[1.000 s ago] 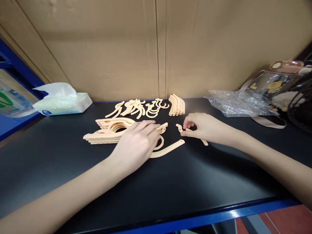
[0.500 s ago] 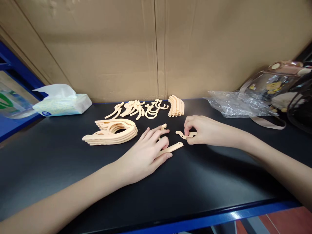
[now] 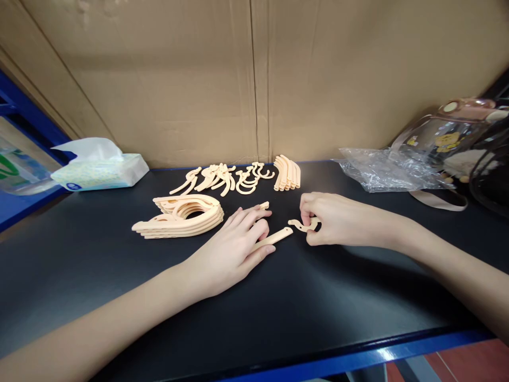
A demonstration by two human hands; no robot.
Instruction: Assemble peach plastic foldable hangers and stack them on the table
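My left hand lies low over the black tabletop, thumb and fingers curled round a cream plastic hanger arm. One end with a small hole sticks out past the thumb, and another cream tip shows beyond the fingers; the rest is covered by the hand. A short way to the right, my right hand pinches a small wavy cream hanger part with a hole in it. Its left end is close to the hanger arm's tip; whether they touch I cannot tell. Left of my left hand is a stack of folded hanger bodies.
Along the back lie loose curved arms, hooks and a bundle of curved tubes. A tissue pack stands at the left. Clear plastic wrap and a transparent bottle are at the right, before a cardboard wall.
My left hand has shifted slightly left with the hanger arm. My right hand has lowered a little, and the wavy part now lies nearer the arm's end.
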